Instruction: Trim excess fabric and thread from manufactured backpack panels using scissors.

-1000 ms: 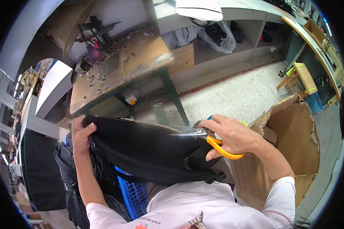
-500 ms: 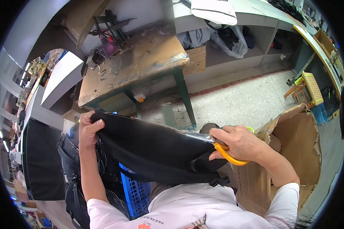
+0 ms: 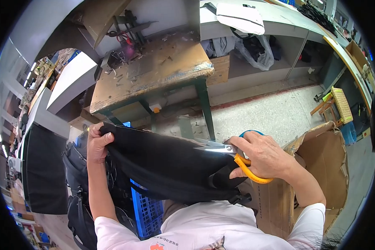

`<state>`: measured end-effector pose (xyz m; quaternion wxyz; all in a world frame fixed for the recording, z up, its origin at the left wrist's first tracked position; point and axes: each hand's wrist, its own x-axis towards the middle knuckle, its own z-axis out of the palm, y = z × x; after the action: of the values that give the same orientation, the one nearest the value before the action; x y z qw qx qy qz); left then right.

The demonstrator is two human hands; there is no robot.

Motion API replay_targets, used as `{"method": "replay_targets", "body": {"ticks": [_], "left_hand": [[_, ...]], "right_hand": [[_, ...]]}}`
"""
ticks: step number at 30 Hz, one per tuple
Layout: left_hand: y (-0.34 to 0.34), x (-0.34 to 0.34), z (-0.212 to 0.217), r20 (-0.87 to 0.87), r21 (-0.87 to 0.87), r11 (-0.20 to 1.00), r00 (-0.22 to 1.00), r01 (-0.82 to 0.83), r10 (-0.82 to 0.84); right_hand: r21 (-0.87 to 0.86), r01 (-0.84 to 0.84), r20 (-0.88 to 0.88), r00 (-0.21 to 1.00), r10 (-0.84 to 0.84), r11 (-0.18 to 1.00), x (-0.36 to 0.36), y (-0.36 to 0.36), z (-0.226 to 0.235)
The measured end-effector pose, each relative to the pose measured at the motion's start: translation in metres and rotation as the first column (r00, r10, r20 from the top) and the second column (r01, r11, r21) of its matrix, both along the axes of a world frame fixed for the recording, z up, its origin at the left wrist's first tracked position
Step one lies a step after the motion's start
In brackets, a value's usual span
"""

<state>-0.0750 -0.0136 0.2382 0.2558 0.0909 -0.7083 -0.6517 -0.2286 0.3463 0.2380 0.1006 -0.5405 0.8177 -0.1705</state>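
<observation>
The black bag (image 3: 166, 166) lies stretched across the lower middle of the frame, over the lap. The left hand (image 3: 96, 143) clamps its far corner at centre left; the right hand (image 3: 262, 156) grips orange-handled scissors (image 3: 233, 156), blades nearly closed at the bag's upper edge. Keeping the fabric taut and snipping only loose thread seems wise. A blue crate (image 3: 148, 210) sits below; a cardboard box (image 3: 321, 166) stands at right.

Bare speckled concrete floor (image 3: 275, 112) lies open at one o'clock; a worn wooden workbench (image 3: 154, 71) blocks twelve, an open brown cardboard box (image 3: 321, 166) crowds three.
</observation>
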Motion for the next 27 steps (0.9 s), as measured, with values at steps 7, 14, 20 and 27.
{"method": "replay_targets", "body": {"ticks": [7, 14, 20, 27], "left_hand": [[-0.004, 0.0, -0.008, -0.01, -0.012, 1.0, 1.0, 0.009, -0.01], [-0.008, 0.006, -0.008, -0.011, -0.015, 1.0, 1.0, 0.007, -0.007], [-0.016, 0.007, -0.014, -0.052, 0.017, 0.99, 0.989, 0.139, -0.138], [-0.018, 0.01, -0.014, -0.067, 0.027, 0.989, 0.987, 0.146, -0.143]], "right_hand": [[-0.023, -0.051, -0.024, 0.998, 0.051, 0.998, -0.002, -0.022, 0.0], [-0.124, -0.129, -0.153, 0.982, 0.11, 0.984, -0.004, -0.028, -0.015], [-0.223, -0.14, -0.228, 0.97, 0.088, 0.965, -0.001, -0.039, -0.003], [-0.169, -0.202, -0.226, 0.961, 0.162, 0.965, -0.004, -0.051, -0.003]]}}
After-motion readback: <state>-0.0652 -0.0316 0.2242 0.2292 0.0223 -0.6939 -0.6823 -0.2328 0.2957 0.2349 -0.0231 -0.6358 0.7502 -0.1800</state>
